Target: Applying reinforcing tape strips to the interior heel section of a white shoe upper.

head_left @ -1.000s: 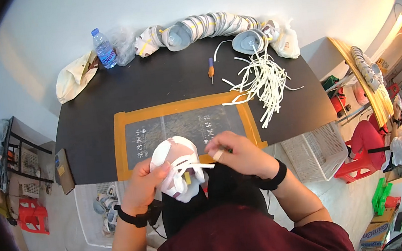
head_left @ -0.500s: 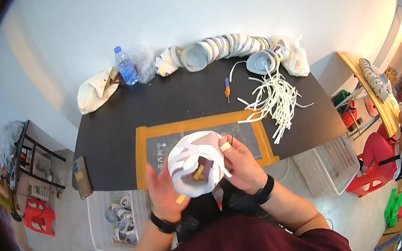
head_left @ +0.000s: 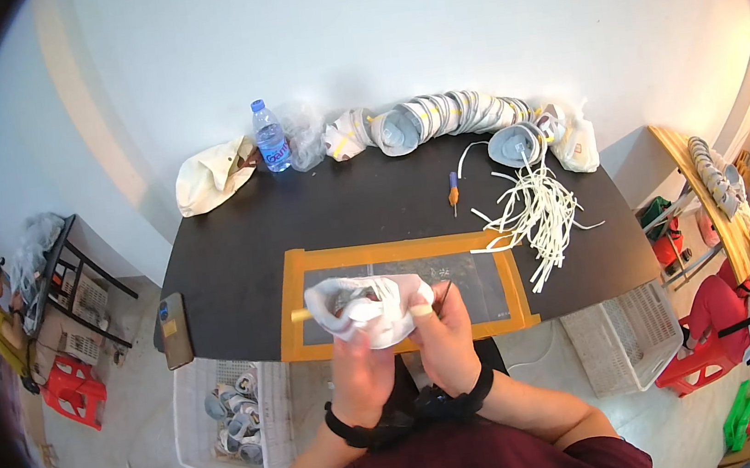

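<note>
A white and grey shoe upper [head_left: 390, 304] is lying sideways between my hands over the near half of the table. Its opening faces left, and a yellow tab [head_left: 299, 315] sticks out beyond it. My right hand [head_left: 448, 344] grips the upper's right end, thumb on top, and a thin dark point shows by its fingers; I cannot make out what that is. From below, my left hand [head_left: 363, 376] holds the upper's near side, thumb in front, its fingers partly hidden and blurred. Underneath is a clear sheet edged with tan tape [head_left: 293, 285].
Farther back lie an orange-and-blue-handled awl-like tool [head_left: 454, 194], white laces [head_left: 540, 220] and a row of stacked uppers [head_left: 463, 113]. A bottle [head_left: 271, 139] and cream cap [head_left: 213, 178] stand back left; a phone [head_left: 175, 331] rests on the left edge. Crates [head_left: 271, 421] flank me; people sit both sides.
The shoe upper has turned from opening toward me to lying sideways, opening left. My left hand has moved from beside it to below it. The whole view has shifted slightly.
</note>
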